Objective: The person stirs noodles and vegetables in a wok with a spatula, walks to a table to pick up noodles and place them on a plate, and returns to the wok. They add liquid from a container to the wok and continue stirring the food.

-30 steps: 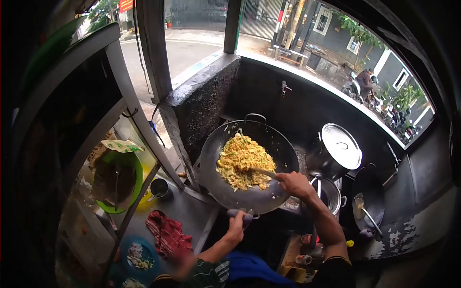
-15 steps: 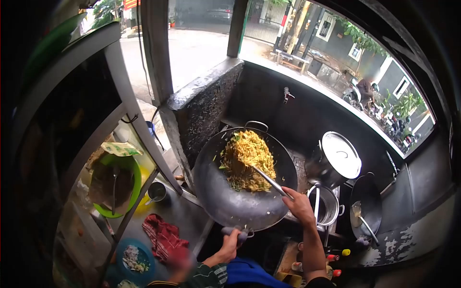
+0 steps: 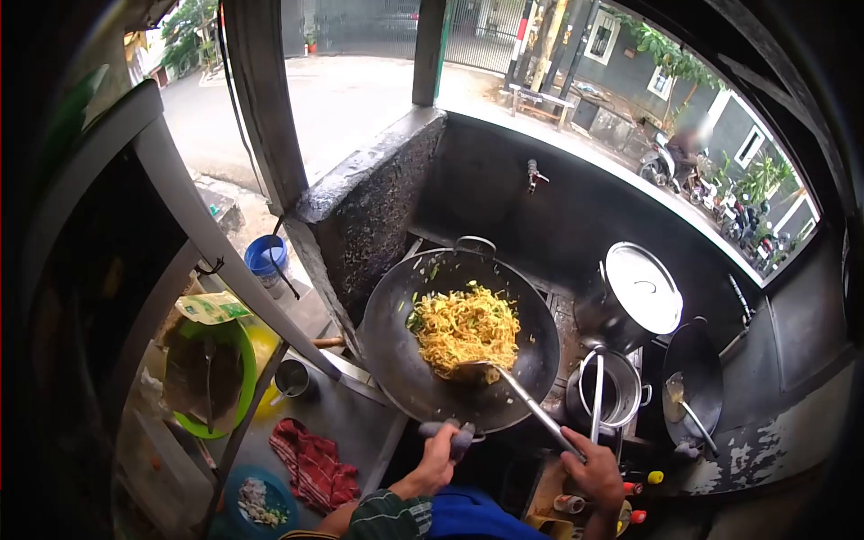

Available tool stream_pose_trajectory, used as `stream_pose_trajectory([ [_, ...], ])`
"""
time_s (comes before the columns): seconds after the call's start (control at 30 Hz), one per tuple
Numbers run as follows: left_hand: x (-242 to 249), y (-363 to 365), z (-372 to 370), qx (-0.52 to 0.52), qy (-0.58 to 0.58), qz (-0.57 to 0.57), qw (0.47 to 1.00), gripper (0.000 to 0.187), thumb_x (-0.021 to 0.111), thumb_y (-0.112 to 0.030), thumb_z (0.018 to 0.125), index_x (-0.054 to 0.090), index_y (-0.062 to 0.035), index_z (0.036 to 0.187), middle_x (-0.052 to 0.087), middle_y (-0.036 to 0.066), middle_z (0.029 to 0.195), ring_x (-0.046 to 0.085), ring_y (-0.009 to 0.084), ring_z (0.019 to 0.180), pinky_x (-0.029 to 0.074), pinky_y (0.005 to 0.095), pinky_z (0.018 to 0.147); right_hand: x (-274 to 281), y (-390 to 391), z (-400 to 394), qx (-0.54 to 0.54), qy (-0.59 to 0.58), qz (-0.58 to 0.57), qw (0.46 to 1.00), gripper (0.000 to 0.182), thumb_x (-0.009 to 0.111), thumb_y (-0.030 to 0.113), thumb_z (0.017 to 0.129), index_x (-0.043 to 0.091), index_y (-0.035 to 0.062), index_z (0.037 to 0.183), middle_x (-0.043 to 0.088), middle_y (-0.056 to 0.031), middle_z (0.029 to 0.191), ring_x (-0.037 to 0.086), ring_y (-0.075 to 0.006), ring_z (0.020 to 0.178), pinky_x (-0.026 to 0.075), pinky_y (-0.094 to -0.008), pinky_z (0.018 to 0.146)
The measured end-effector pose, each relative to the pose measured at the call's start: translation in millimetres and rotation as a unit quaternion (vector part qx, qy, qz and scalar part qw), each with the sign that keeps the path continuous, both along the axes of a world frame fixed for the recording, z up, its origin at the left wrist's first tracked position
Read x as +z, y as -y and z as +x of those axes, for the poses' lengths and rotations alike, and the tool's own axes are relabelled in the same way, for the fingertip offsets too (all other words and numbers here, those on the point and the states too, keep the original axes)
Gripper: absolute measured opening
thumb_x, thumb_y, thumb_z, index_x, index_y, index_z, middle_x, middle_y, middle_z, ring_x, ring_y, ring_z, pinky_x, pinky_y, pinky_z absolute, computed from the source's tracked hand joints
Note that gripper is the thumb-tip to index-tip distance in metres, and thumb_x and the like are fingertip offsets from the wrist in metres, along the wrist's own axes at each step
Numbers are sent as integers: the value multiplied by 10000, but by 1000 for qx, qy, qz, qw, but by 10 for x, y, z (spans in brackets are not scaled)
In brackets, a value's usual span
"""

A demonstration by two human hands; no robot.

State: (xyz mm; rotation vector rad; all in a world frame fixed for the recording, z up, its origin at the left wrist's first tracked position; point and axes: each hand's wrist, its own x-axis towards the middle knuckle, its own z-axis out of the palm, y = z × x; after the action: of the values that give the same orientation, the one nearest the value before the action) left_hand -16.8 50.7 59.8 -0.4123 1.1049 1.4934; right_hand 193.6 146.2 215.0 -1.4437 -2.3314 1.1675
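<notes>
A large dark wok (image 3: 396, 378) holds a heap of yellow noodles (image 3: 472, 324) with bits of green. At its near rim my left hand (image 3: 438, 461) is closed on the wok's handle through a grey cloth (image 3: 461, 436). My right hand (image 3: 591, 470) grips the long metal handle of a wok spatula (image 3: 535, 409). The spatula's blade lies low in the wok, against the near edge of the noodles and partly under them.
Right of the wok stand a lidded steel pot (image 3: 641, 288), a smaller open pot (image 3: 621, 387) and a second wok (image 3: 693, 378). Bottles (image 3: 634, 489) are near my right forearm. To the left lie a red cloth (image 3: 315, 463), a blue bowl (image 3: 261, 504) and a green basin (image 3: 243, 387).
The spatula and my right hand have come down toward me. The noodles, lifted in a tall heap before, now lie lower and flatter in the wok.
</notes>
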Motion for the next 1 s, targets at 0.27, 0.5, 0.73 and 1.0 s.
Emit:
stream_pose_trajectory([
  [0.27, -497, -81, -46, 37, -68, 39, 996, 183, 590, -167, 779, 569, -87, 942, 587, 22, 810, 567, 124, 686, 452, 273, 587, -962, -624, -683, 3, -112, 67, 991, 420, 594, 112, 869, 519, 10, 1269, 617, -189, 1162, 593, -230, 1078, 445, -318, 901],
  [0.5, -315, -141, -159, -13, 3, 41, 999, 177, 611, -196, 755, 585, -113, 909, 585, -14, 841, 558, 102, 765, 430, 268, 630, -222, -181, -139, -22, -34, -64, 997, 431, 573, 97, 854, 518, 38, 1278, 613, -217, 1143, 599, -301, 1088, 449, -344, 910],
  [0.73, -545, 98, 43, 14, -56, 23, 998, 165, 582, -153, 768, 568, -80, 915, 584, 21, 848, 563, 115, 753, 448, 272, 627, -1162, -391, -863, -57, -158, 71, 983, 435, 549, 139, 891, 487, 14, 1302, 577, -212, 1218, 555, -298, 1151, 422, -332, 949],
  [1.0, -414, -272, -193, 14, -6, 77, 997, 204, 620, -207, 740, 587, -97, 909, 582, 11, 818, 552, 114, 708, 419, 270, 565, -254, 151, -142, -68, -97, -31, 992, 438, 572, 97, 866, 502, 5, 1288, 618, -193, 1162, 586, -257, 1114, 435, -321, 942],
])
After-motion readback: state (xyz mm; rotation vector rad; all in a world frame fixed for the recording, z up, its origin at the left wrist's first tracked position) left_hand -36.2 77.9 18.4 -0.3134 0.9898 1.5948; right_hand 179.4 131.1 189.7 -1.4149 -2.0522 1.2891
